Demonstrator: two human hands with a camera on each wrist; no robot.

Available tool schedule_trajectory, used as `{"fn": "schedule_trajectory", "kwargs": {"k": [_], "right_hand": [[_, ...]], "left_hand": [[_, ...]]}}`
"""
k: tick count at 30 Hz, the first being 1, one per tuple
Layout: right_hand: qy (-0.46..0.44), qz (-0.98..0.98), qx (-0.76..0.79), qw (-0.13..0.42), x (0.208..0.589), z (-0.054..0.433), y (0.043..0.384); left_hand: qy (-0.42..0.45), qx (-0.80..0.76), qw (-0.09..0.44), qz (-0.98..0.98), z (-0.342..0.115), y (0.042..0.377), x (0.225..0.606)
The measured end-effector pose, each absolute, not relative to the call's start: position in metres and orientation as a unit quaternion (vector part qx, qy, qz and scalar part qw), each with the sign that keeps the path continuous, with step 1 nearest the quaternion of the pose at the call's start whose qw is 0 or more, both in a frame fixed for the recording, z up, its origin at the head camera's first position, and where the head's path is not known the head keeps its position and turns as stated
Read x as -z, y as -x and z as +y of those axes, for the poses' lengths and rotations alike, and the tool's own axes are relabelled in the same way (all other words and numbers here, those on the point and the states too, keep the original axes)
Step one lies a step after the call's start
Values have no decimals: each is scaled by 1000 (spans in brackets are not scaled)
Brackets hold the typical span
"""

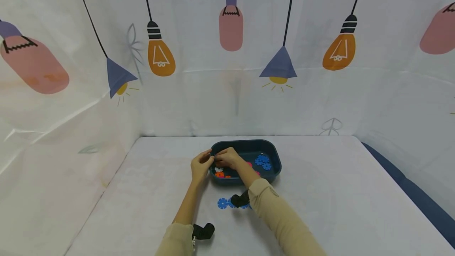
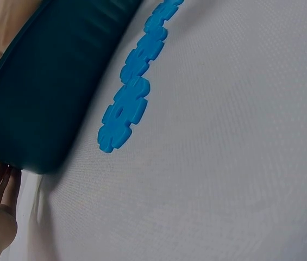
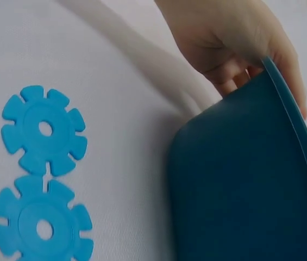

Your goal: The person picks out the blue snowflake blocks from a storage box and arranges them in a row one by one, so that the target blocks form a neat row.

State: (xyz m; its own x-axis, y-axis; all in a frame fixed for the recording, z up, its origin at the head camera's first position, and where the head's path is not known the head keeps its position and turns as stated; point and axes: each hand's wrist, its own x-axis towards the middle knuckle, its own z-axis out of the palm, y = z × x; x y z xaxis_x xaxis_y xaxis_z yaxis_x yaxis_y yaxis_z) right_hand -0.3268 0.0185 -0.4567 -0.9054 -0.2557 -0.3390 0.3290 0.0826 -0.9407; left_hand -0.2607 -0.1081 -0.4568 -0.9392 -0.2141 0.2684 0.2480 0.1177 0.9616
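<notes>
A dark teal basin [image 1: 245, 181] stands on the table with toothed plastic discs inside. My left hand [image 1: 202, 165] grips its left end, with fingers against the outer wall and the thumb side over the rim, as the right wrist view shows. My right hand [image 1: 227, 158] reaches into the basin's left end, its fingers close to the left thumb. I cannot tell what the right fingertips hold. Below them lie white discs [image 1: 218, 169] and orange discs [image 1: 219, 175]; blue discs [image 1: 264, 161] lie at the right end. Pink ones are partly hidden by the right forearm.
In front of the basin, a row of linked blue discs [image 3: 43, 130] lies flat on the white table [image 1: 142, 208], partly covered by the right sleeve and its dark wrist mount [image 1: 240, 199]. A white sheet printed with lamps [image 1: 206, 102] hangs behind the table.
</notes>
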Motion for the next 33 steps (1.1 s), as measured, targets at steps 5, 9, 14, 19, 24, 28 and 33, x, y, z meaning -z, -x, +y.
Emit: {"fn": "schedule_trajectory", "kwargs": {"k": [5, 9, 14, 19, 24, 28, 33], "right_hand": [[-13, 695, 688, 206, 455, 28, 324], [-20, 685, 703, 190, 453, 39, 323], [-17, 689, 704, 170, 446, 57, 319], [-3, 683, 712, 164, 436, 77, 312], [10, 684, 712, 160, 431, 97, 304], [19, 683, 712, 161, 432, 114, 297], [22, 679, 717, 157, 433, 136, 286]], "left_hand": [[9, 664, 178, -726, -107, 259, 456], [9, 659, 184, -729, -106, 258, 454], [6, 655, 182, -733, -105, 258, 454], [-4, 658, 190, -729, -108, 269, 469], [-20, 652, 192, -733, -111, 282, 487], [-18, 651, 194, -734, -111, 283, 490], [-16, 653, 193, -732, -110, 283, 491]]}}
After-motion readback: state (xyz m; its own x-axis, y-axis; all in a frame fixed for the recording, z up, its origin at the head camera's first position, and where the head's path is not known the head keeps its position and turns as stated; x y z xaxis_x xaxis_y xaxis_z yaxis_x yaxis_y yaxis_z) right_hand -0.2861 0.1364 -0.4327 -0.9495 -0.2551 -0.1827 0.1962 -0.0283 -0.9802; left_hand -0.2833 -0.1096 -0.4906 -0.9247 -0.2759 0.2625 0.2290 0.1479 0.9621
